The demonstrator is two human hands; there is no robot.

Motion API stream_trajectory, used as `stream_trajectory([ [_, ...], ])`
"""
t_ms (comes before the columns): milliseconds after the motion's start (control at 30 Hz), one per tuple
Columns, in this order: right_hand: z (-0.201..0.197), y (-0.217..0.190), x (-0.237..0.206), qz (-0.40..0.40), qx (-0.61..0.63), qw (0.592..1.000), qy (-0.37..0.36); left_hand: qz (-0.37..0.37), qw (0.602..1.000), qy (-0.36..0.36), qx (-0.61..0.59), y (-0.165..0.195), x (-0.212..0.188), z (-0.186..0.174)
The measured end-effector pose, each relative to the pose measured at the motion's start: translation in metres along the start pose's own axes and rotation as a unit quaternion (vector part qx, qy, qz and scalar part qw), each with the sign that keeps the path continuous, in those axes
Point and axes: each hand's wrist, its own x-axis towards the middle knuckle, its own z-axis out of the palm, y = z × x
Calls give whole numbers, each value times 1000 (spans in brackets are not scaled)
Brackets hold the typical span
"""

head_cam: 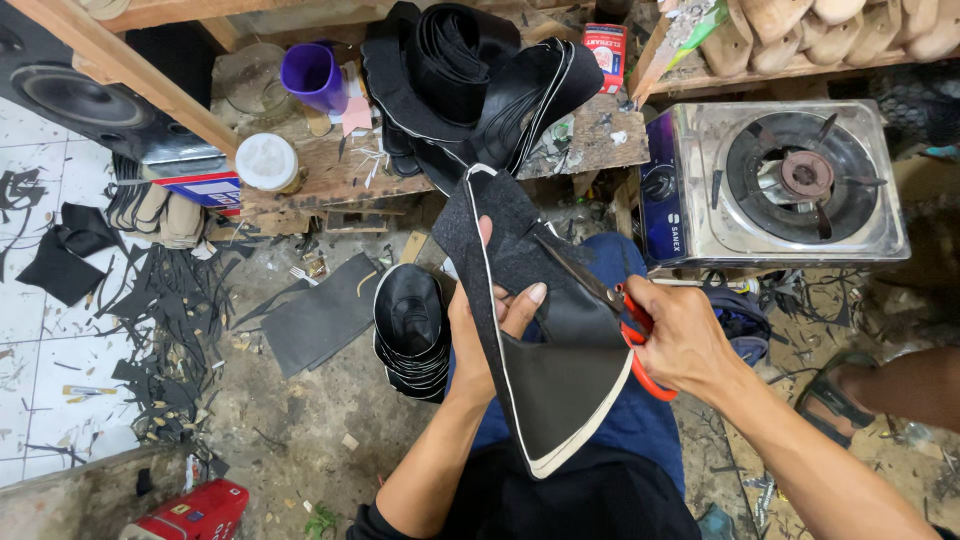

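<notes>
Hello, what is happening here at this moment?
A person sits over a dirty floor and cuts a black leather piece that has a pale edge. The left hand holds the piece up, and the right hand grips red-handled scissors at its side. A stack of black cut pieces lies on the floor, and a single-burner gas stove stands to the right.

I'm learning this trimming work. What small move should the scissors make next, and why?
Probably close the blades a little further along the edge. The right hand has the red-handled scissors at the black piece with white trim, which the left hand holds up.
</notes>
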Motion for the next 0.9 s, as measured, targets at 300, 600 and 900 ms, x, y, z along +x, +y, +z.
stream_trajectory([
  [300,0,7,-2,21,23,999,-14,42,997,14,-61,-46,0,-12],
  [600,-19,-10,-5,7,-59,997,-47,79,995,55,-39,-53,6,-20],
  [900,-22,-20,0,27,-60,997,-30,55,994,96,22,-7,3,-4],
])
